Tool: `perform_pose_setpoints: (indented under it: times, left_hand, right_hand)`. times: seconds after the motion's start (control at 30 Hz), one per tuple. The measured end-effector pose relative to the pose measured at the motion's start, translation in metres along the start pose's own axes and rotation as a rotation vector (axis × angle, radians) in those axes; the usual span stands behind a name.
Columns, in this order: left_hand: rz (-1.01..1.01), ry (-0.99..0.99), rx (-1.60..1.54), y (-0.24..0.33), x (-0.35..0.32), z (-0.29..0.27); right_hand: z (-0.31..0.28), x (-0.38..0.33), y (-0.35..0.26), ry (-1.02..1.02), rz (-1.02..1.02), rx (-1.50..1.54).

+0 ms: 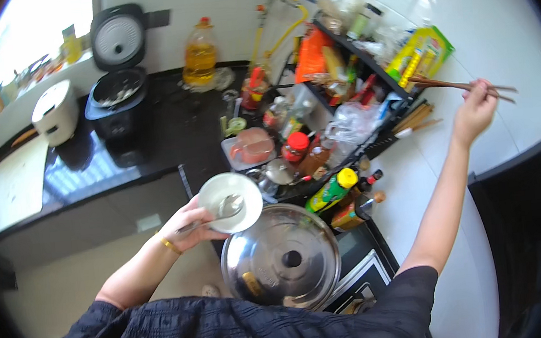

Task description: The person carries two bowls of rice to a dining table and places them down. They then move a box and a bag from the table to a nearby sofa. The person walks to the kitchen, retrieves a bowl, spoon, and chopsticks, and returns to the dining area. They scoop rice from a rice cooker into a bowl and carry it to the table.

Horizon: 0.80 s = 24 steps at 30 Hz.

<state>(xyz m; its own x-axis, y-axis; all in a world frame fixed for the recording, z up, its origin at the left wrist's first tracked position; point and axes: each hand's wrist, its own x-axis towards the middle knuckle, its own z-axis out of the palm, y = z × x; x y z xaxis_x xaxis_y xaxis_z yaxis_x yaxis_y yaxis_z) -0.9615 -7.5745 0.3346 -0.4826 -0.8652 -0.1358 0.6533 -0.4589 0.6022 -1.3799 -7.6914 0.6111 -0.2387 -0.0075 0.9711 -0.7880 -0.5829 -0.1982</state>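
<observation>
Your left hand (185, 226) holds a bowl (213, 190) with 1 spoon (230, 204) in it, overlapping the far-left rim of the lid (283, 235) in view. Your right hand (475, 112) holds chopsticks (444, 83) to the right of the rack (364, 60). Left of you on the counter (171, 132) — cutting board (18, 184), small appliance (55, 117), rice cooker (119, 127), then oil jug (200, 59).

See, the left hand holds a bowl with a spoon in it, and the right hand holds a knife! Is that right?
Not quite: the head view shows the right hand holding chopsticks instead. The left hand does hold a bowl with a spoon in it.
</observation>
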Motion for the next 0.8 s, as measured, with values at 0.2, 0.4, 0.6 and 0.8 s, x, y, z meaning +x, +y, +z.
perform_pose_setpoints:
  times: [0.2,0.4,0.6,0.8]
  left_hand:
    - [0.138,0.104,-0.011,0.019,-0.07,-0.031]
    - [0.387,0.286,-0.079,0.032,-0.236,-0.084]
    - [0.77,0.606,-0.121,-0.01,-0.48,-0.134]
    - [1.104,0.998,-0.183,-0.079,-0.686,-0.152]
  right_hand:
    - [0.045,-0.11,-0.163,-0.626,0.402,0.81]
    - [0.07,-0.301,-0.337,-1.337,1.15,1.607]
    - [0.009,-0.416,-0.567,-2.018,1.342,2.056]
    - [-0.046,-0.436,-0.771,-2.449,1.354,2.047]
